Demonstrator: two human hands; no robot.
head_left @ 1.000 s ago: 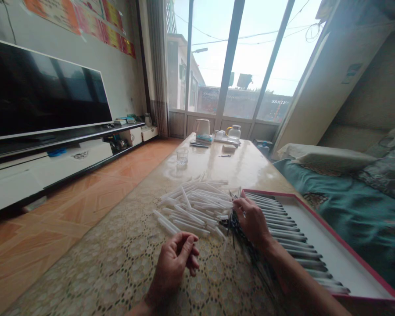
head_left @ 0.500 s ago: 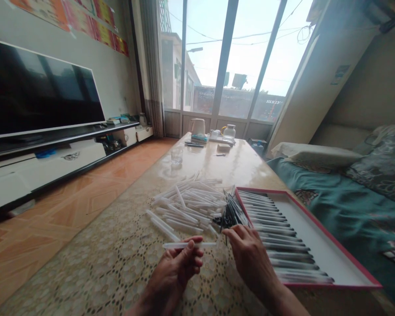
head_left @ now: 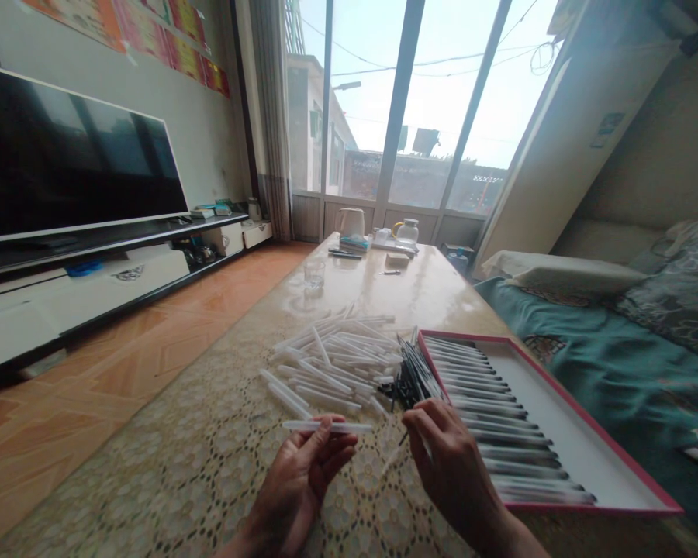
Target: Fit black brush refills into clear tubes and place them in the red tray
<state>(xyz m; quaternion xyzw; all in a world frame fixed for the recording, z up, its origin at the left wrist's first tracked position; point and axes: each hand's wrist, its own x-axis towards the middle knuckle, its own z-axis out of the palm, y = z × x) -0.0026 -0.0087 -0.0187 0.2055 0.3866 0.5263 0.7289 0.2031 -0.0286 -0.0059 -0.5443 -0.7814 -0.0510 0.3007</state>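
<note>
My left hand [head_left: 308, 473] pinches a translucent white pen barrel [head_left: 349, 427] between thumb and fingers, held level above the table. My right hand [head_left: 442, 449] is closed, its fingertips on a thin pen refill [head_left: 404, 438], mostly hidden by the hand; a pale blurred streak shows below it. Just beyond that hand lies a heap of black-tipped refills [head_left: 412, 372]. To its left, loose white pen barrels [head_left: 337, 353] are piled on the table. Beside my right wrist, a pink-rimmed box [head_left: 605, 442] holds a row of assembled-looking pens [head_left: 517, 434] with dark ends.
The long table [head_left: 198, 442] has a patterned lace-like surface. Farther back stand a drinking glass [head_left: 314, 275], a glass jug [head_left: 407, 232] and a pale kettle-like container [head_left: 351, 223]. A green-covered sofa [head_left: 558, 341] runs along the right; a television [head_left: 75, 155] is at left.
My left hand and the barrel have shifted slightly left. My right hand has moved a little right and down, away from the refill heap, with the thin refill at its fingertips.
</note>
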